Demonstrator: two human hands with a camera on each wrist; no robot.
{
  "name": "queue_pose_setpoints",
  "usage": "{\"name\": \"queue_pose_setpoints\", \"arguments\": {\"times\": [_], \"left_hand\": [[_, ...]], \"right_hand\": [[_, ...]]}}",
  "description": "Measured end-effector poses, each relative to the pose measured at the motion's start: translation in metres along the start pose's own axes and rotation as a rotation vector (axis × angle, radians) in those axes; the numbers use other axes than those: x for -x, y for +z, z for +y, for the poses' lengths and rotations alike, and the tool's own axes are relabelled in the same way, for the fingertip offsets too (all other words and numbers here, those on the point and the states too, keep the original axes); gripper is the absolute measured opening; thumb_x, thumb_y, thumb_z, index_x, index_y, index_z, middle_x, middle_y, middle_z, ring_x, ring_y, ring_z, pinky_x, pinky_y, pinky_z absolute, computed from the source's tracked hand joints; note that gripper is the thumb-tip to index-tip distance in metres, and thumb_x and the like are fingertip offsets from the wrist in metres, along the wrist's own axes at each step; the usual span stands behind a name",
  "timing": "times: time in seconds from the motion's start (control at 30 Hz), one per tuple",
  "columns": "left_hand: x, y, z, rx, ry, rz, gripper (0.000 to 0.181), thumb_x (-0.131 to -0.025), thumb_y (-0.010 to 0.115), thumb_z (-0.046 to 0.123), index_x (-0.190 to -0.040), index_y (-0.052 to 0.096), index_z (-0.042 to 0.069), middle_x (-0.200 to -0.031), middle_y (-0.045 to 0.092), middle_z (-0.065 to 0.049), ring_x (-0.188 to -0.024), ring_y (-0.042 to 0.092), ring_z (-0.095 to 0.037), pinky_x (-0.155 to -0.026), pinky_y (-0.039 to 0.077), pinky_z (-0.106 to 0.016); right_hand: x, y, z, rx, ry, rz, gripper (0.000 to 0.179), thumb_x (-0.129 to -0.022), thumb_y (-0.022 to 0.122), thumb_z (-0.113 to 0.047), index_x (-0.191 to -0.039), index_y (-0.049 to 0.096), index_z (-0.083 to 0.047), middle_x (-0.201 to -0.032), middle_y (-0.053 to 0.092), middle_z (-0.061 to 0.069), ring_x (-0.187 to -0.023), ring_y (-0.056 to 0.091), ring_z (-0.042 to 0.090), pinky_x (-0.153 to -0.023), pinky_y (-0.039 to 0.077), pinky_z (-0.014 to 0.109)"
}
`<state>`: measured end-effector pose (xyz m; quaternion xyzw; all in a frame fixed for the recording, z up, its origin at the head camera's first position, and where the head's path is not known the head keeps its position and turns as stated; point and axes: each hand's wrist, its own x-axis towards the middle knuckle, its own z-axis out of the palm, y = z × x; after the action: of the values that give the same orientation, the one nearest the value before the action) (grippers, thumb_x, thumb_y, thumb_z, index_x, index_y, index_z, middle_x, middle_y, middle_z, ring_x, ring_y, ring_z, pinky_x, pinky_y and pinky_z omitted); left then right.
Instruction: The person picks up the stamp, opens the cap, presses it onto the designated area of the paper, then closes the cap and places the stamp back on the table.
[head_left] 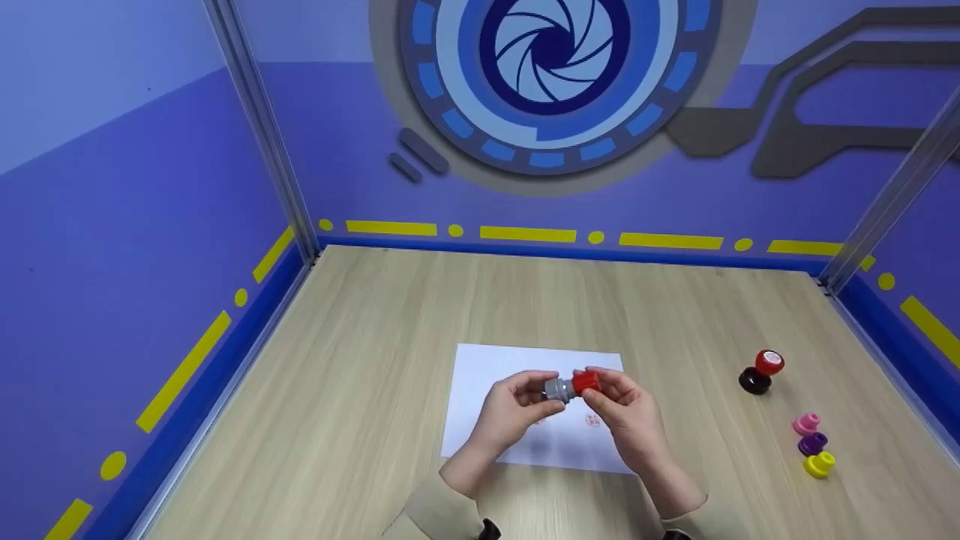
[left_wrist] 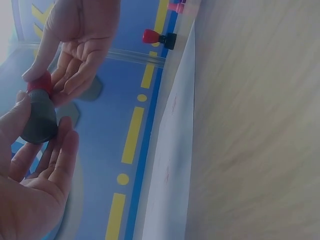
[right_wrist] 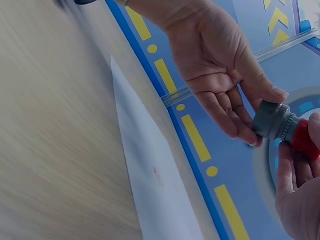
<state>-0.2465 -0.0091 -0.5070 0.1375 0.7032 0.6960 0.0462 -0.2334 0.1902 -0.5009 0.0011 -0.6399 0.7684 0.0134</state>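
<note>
the stamp (head_left: pixel 571 386) sits just below the middle of the head view, lifted above the white sheet of paper (head_left: pixel 487 367) and caught between both hands. the left hand (head_left: pixel 514 411) comes at it from the lower left and pinches the grey end between thumb and fingertips; the right hand (head_left: pixel 628 411) comes from the lower right and pinches the red end the same way. the stamp lies roughly level, grey end to the left of the frame, red end to the right.

it is a short, stubby cylinder: a grey barrel with a ribbed ring where it meets a bright red cap. in the right wrist view the stamp (right_wrist: pixel 282 126) shows at the right edge, the grey part held by the left hand (right_wrist: pixel 225 75) reaching down from the top. in the left wrist view the stamp (left_wrist: pixel 39 112) is at the left edge, red end up.

the paper carries faint red marks and lies on the pale wooden bench (head_left: pixel 360 337). well to the right stands a black and red stamp (head_left: pixel 759 372), and lower right a cluster of a pink stamp (head_left: pixel 806 424), a purple stamp (head_left: pixel 812 444) and a yellow stamp (head_left: pixel 819 465).
</note>
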Motion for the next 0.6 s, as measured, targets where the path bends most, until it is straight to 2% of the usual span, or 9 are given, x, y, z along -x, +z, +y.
{"name": "queue_pose_setpoints", "arguments": {"times": [0.23,0.37,0.47,0.53,0.6], "left_hand": [[0.002,0.002,-0.003,-0.002,0.015,0.015,0.039,-0.085,0.084,0.010,-0.122,0.074,0.007,-0.109,0.076,-0.010,-0.092,0.073,-0.011,-0.077,0.063,-0.021],[0.001,0.001,-0.005,0.013,-0.005,-0.018,0.042,-0.086,0.084,0.010,-0.125,0.071,0.002,-0.111,0.076,-0.010,-0.096,0.074,-0.014,-0.082,0.063,-0.023],[-0.003,-0.005,-0.006,-0.015,-0.036,-0.050,0.048,-0.087,0.083,0.011,-0.131,0.067,0.001,-0.117,0.074,-0.014,-0.104,0.074,-0.021,-0.086,0.063,-0.026],[-0.005,-0.012,-0.006,-0.097,-0.042,-0.048,0.052,-0.087,0.083,0.011,-0.135,0.064,-0.001,-0.122,0.073,-0.018,-0.112,0.073,-0.028,-0.093,0.063,-0.033],[-0.006,-0.021,-0.006,-0.266,-0.061,-0.025,0.057,-0.087,0.084,0.013,-0.138,0.061,-0.002,-0.129,0.069,-0.021,-0.121,0.068,-0.033,-0.102,0.058,-0.041]], "right_hand": [[0.002,0.004,0.006,0.002,0.030,0.005,0.038,-0.091,0.071,0.007,-0.128,0.062,0.008,-0.107,0.079,-0.004,-0.102,0.072,0.010,-0.083,0.060,0.020],[0.000,0.003,0.007,0.013,0.050,0.010,0.038,-0.092,0.071,0.005,-0.128,0.061,0.008,-0.106,0.078,-0.004,-0.099,0.072,0.010,-0.081,0.060,0.020],[-0.003,-0.001,0.005,0.019,0.045,0.019,0.038,-0.092,0.071,0.004,-0.128,0.062,0.009,-0.103,0.078,-0.006,-0.098,0.072,0.008,-0.082,0.060,0.019],[-0.007,-0.006,0.002,0.016,0.022,0.038,0.034,-0.092,0.071,0.005,-0.126,0.065,0.006,-0.100,0.078,-0.008,-0.097,0.071,0.006,-0.084,0.060,0.018],[-0.012,-0.015,-0.004,0.005,-0.004,0.075,0.028,-0.092,0.071,0.006,-0.119,0.070,0.000,-0.097,0.078,-0.009,-0.095,0.071,0.004,-0.086,0.060,0.018]]}}
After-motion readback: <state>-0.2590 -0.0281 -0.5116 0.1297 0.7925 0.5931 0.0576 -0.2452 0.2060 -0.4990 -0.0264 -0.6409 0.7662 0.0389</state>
